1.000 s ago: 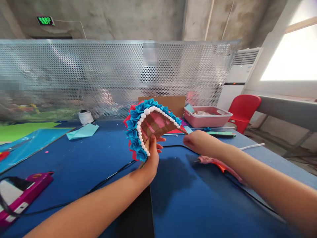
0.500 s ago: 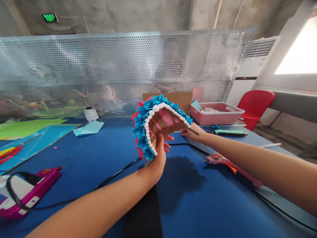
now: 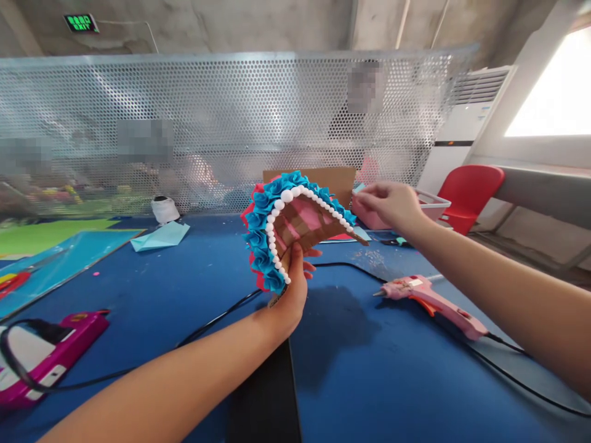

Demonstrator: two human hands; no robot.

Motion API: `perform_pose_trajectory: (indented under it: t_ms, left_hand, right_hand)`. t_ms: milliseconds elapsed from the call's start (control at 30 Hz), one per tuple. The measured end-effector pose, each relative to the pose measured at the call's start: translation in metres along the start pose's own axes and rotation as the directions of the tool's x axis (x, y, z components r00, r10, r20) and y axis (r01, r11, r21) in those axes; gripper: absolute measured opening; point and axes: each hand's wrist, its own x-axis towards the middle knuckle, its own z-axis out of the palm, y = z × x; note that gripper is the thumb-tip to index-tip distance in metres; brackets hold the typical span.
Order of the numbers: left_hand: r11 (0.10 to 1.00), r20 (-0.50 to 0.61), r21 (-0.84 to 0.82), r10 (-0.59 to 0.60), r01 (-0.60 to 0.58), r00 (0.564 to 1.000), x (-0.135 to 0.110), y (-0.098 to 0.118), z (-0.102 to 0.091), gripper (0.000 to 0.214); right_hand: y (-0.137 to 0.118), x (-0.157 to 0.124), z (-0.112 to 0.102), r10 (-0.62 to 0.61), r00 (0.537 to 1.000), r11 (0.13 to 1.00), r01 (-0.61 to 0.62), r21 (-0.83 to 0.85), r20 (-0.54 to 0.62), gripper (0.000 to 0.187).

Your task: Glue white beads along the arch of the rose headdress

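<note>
My left hand (image 3: pixel 295 289) grips a curved cardboard piece (image 3: pixel 307 224) from below, its thumb on the inner face. Blue paper flowers (image 3: pixel 261 227) line its outer edge, with pink-red ones behind them. A row of white beads (image 3: pixel 287 196) follows the rim, and pink patches show inside. To the right, my right hand (image 3: pixel 392 203) is raised in front of the pink basket (image 3: pixel 431 206), apart from the cardboard piece. Its thumb and fingers are pinched together; whatever they hold cannot be made out. A pink glue gun (image 3: pixel 429 301) lies on the table below my right forearm.
A magenta power strip (image 3: pixel 60 357) with a plugged-in cord lies at left. Blue sheets (image 3: pixel 78 261), folded light-blue paper (image 3: pixel 160 236) and a white roll (image 3: pixel 165 210) sit behind it. A perforated metal screen (image 3: pixel 221 123) borders the blue table; a red chair (image 3: pixel 473 194) stands right.
My right hand has risen from the table behind the cardboard piece, moving up and right to the basket. The glue gun is now less covered by my arm. My left hand keeps its grip.
</note>
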Motion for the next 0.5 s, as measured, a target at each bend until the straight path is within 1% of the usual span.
perform_pose_trajectory:
  t_ms: [33, 100, 167, 200, 267, 333, 433, 500]
  left_hand:
    - [1.0, 0.003, 0.008, 0.004, -0.004, 1.0, 0.0, 0.001, 0.0, 0.038]
    - [1.0, -0.003, 0.021, 0.004, -0.004, 1.0, -0.002, 0.004, 0.0, 0.038]
    - [1.0, -0.008, 0.026, 0.002, -0.002, 1.0, -0.002, 0.007, 0.001, 0.037]
    - [1.0, -0.011, 0.024, 0.001, -0.001, 1.0, -0.002, 0.007, 0.001, 0.037]
    - [1.0, -0.01, 0.012, -0.005, 0.005, 1.0, -0.002, 0.007, 0.002, 0.035]
    - [1.0, -0.009, -0.002, -0.007, 0.007, 1.0, -0.001, 0.004, 0.002, 0.035]
    - [1.0, 0.018, -0.021, 0.012, -0.011, 1.0, -0.001, 0.001, 0.001, 0.036]
    - [1.0, 0.053, -0.019, 0.023, -0.022, 0.998, -0.004, 0.001, -0.001, 0.036]
  right_hand:
    - [-0.008, -0.005, -0.007, 0.006, 0.995, 0.991, 0.008, 0.133, -0.103, 0.02]
    - [-0.026, -0.021, -0.019, -0.009, 0.96, 0.929, 0.111, 0.354, -0.279, 0.016]
    - [-0.046, -0.045, -0.027, -0.06, 0.919, 0.865, 0.243, 0.439, -0.389, 0.012]
    - [-0.055, -0.059, -0.03, -0.094, 0.908, 0.837, 0.294, 0.461, -0.408, 0.009]
    - [-0.072, -0.088, -0.033, -0.206, 0.902, 0.776, 0.386, 0.498, -0.379, 0.007]
    - [-0.083, -0.114, -0.033, -0.319, 0.904, 0.75, 0.425, 0.507, -0.286, 0.004]
    - [-0.088, -0.14, -0.02, -0.425, 0.896, 0.727, 0.421, 0.542, -0.126, 0.008]
    - [-0.086, -0.149, -0.006, -0.427, 0.904, 0.724, 0.354, 0.592, -0.018, 0.009]
